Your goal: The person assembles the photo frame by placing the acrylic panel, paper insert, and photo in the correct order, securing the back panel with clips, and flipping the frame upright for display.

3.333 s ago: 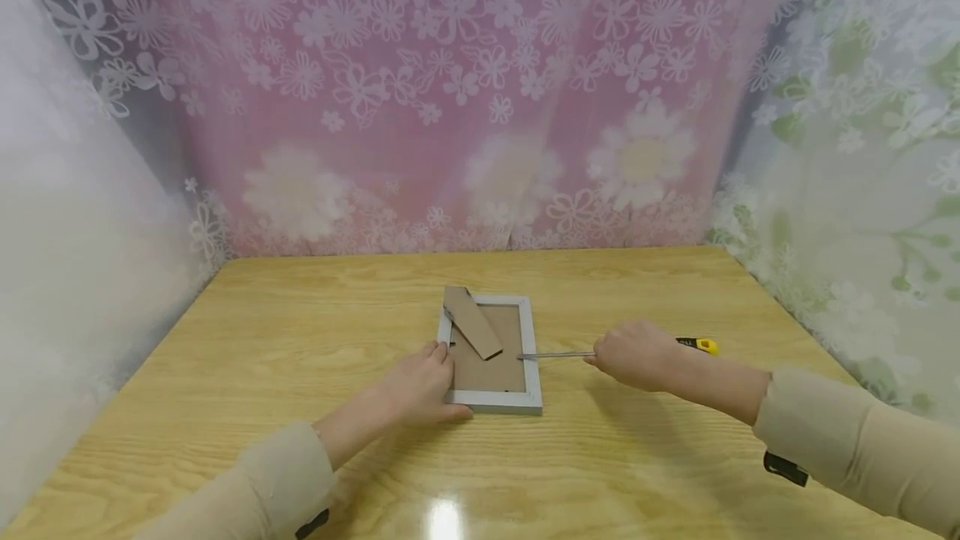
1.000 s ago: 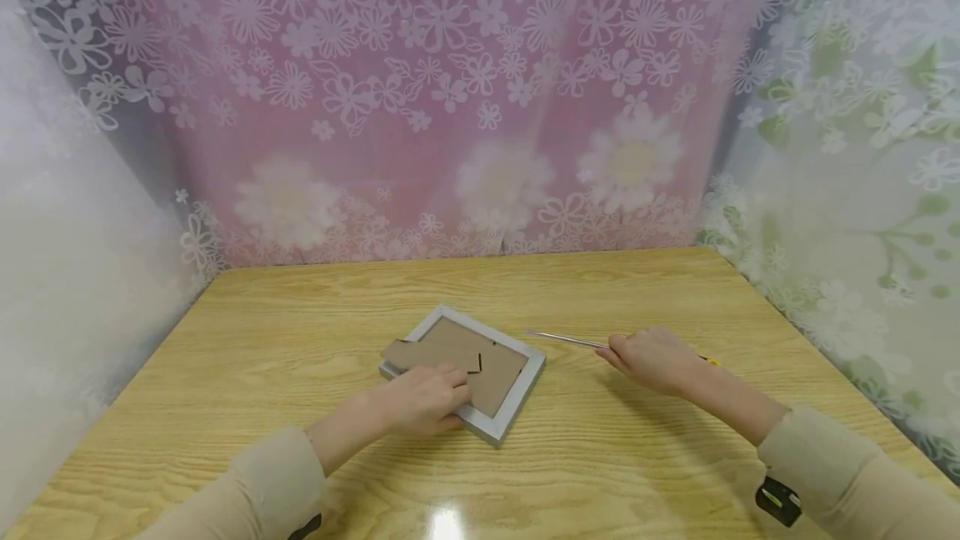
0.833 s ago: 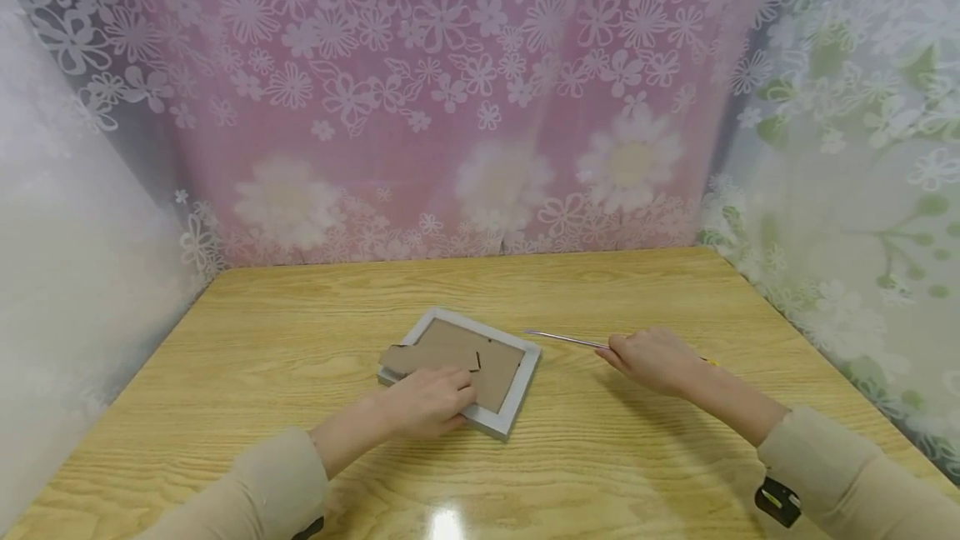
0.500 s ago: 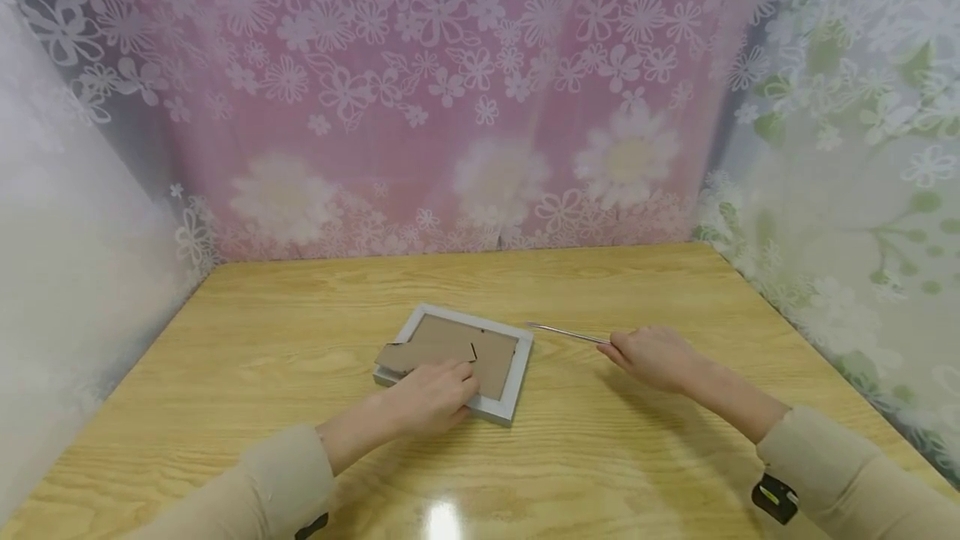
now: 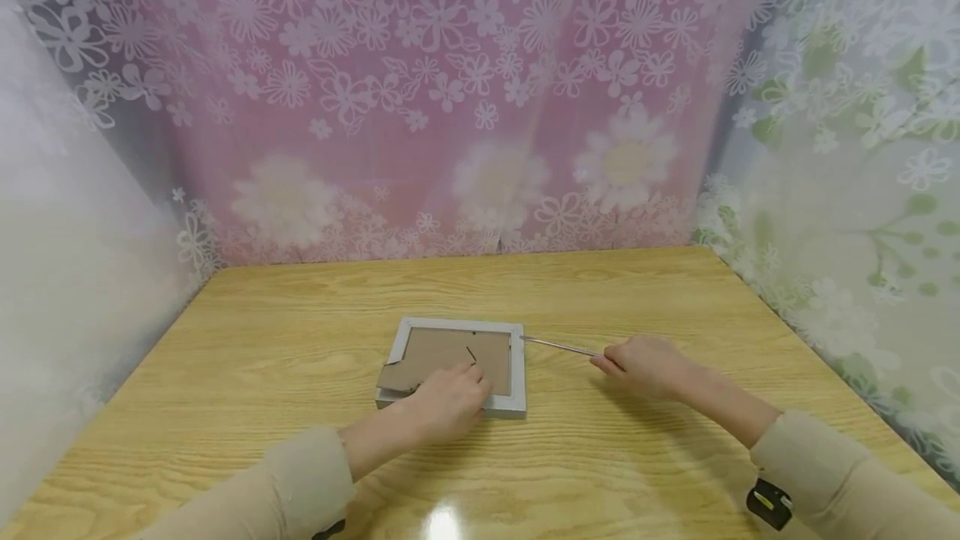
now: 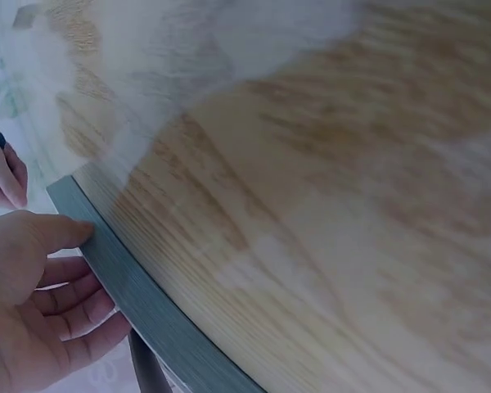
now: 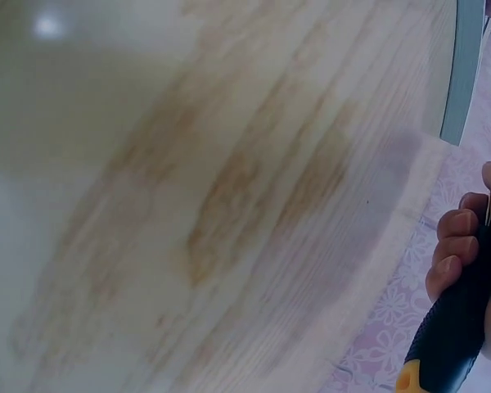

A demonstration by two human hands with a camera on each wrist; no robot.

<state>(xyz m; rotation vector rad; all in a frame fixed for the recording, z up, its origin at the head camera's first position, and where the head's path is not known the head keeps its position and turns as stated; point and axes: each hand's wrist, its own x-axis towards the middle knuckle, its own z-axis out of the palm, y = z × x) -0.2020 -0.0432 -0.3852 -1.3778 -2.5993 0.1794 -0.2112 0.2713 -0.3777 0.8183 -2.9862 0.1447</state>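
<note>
A silver-grey picture frame [image 5: 517, 377] lies back side up on the table, its brown backing board [image 5: 491, 352] showing. The board's stand flap [image 5: 401, 373] juts over the frame's left edge. My left hand [image 5: 453, 401] grips the near side; in the left wrist view the thumb presses the outer edge [image 6: 139, 278] and the fingers lie over the rim. A screwdriver [image 5: 562, 347] is held in my right hand [image 5: 648, 367], its tip right at the frame's upper right corner. Its black and yellow handle [image 7: 450, 327] shows in the right wrist view, fingers wrapped round it.
A wood-grain table [image 5: 300, 307] carries the frame. Behind it hangs a pink flowered curtain [image 5: 420, 107], with pale curtains [image 5: 847, 190] along both sides. A black wrist device [image 5: 770, 504] sits under the right sleeve.
The left hand has turned the frame from upright to slanted, then to lying sideways. The screwdriver first drew off the frame's right side; its tip is now back at the right corner.
</note>
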